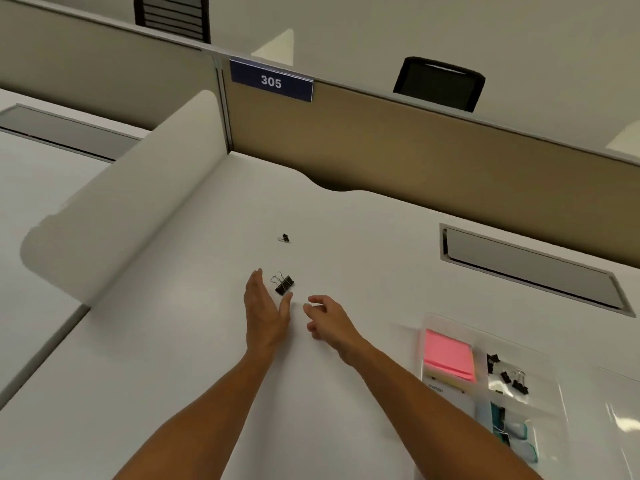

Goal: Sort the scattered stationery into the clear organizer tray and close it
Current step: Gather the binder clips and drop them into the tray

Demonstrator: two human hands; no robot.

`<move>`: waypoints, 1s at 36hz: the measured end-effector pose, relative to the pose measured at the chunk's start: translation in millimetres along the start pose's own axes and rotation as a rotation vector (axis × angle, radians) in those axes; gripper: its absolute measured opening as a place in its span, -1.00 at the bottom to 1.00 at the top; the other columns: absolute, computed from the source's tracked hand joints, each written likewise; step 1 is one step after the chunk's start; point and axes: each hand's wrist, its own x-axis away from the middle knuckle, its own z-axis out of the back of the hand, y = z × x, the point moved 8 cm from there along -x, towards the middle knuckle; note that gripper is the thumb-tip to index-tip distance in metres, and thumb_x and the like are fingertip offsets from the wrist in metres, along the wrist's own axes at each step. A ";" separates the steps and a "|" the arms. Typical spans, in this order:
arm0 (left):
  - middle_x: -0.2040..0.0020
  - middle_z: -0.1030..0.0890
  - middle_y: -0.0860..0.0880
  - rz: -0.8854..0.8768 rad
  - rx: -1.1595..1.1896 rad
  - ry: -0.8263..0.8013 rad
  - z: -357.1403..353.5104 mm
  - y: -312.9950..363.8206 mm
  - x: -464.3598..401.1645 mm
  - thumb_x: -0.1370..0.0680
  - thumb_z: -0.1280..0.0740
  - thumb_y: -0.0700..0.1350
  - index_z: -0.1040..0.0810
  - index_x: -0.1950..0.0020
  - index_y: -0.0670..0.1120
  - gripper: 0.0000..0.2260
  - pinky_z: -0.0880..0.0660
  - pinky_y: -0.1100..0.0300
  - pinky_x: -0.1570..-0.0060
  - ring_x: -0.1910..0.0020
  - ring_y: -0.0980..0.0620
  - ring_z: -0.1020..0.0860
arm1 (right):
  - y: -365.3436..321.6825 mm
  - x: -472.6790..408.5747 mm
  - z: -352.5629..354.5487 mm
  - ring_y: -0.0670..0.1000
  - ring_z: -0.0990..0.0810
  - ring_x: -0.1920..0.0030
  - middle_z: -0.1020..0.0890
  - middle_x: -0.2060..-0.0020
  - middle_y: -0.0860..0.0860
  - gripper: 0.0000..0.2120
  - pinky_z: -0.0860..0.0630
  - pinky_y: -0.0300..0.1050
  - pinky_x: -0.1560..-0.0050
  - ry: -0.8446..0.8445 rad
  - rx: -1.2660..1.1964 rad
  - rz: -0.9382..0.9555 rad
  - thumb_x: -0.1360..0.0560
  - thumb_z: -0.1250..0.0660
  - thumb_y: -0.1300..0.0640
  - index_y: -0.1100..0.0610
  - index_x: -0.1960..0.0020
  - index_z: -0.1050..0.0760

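A large black binder clip (284,284) lies on the white desk, with a small black binder clip (285,238) farther back. My left hand (265,311) stands on edge just left of the large clip, fingers straight, thumb spread below it, not touching. My right hand (327,318) hovers to the clip's lower right with loosely curled fingers, holding nothing. The clear organizer tray (540,368) sits open at the right, holding a pink sticky-note pad (448,355), several black binder clips (509,374) and teal items (512,427).
A white side divider (138,199) borders the desk on the left and a tan partition (398,147) with a "305" sign (272,81) closes the back. A grey cable hatch (526,268) is set into the desk at the right. The tray's clear lid (620,410) lies open beside it.
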 end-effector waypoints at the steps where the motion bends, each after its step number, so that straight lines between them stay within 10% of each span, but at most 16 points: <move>1: -0.52 -0.20 -0.01 0.008 -0.027 0.005 -1.8 -0.2 -2.9 -0.55 -0.30 0.14 -0.03 -0.53 0.06 -0.34 -0.24 -0.02 -0.45 -0.50 0.01 -0.18 | -2.1 -7.7 -0.2 -0.05 -0.63 0.11 -0.61 -0.01 -0.04 -0.68 -0.62 -0.07 0.02 0.010 -0.005 0.001 -0.56 -0.24 -0.05 -0.04 -0.30 -0.42; 9: -0.58 -0.06 -0.15 -0.275 -0.577 -0.106 -31.5 18.9 -7.2 -0.63 -0.08 0.20 0.11 -0.59 0.03 -0.37 -0.20 -0.07 -0.42 -0.55 -0.21 -0.05 | -32.5 -65.5 16.7 -0.02 -0.68 0.31 -0.65 0.17 0.02 -0.74 -0.66 -0.06 0.19 0.190 0.158 0.153 -0.59 -0.19 0.15 0.04 -0.26 -0.46; 21: -0.47 -0.33 -0.16 -0.251 -0.590 -0.153 -33.1 16.4 -7.0 -0.66 -0.09 -0.02 -0.31 -0.48 -0.09 -0.61 -0.18 -0.12 -0.43 -0.47 -0.18 -0.25 | -101.2 -142.7 -9.9 0.05 -0.48 -0.28 -0.31 -0.38 0.10 -0.47 -0.36 -0.21 -0.22 0.220 0.569 0.388 -0.58 -0.32 0.10 0.02 -0.50 -0.24; 36: -0.29 -0.48 -0.08 -0.255 -0.499 -0.076 -28.1 10.0 -7.7 -0.62 -0.23 -0.14 -0.42 -0.38 -0.05 -0.69 -0.31 -0.01 -0.36 -0.37 -0.13 -0.35 | -100.5 -144.4 -22.1 0.02 -0.57 -0.13 -0.59 -0.14 0.07 -0.71 -0.38 -0.25 -0.12 0.250 0.692 0.489 -0.59 -0.32 0.08 0.14 -0.28 -0.55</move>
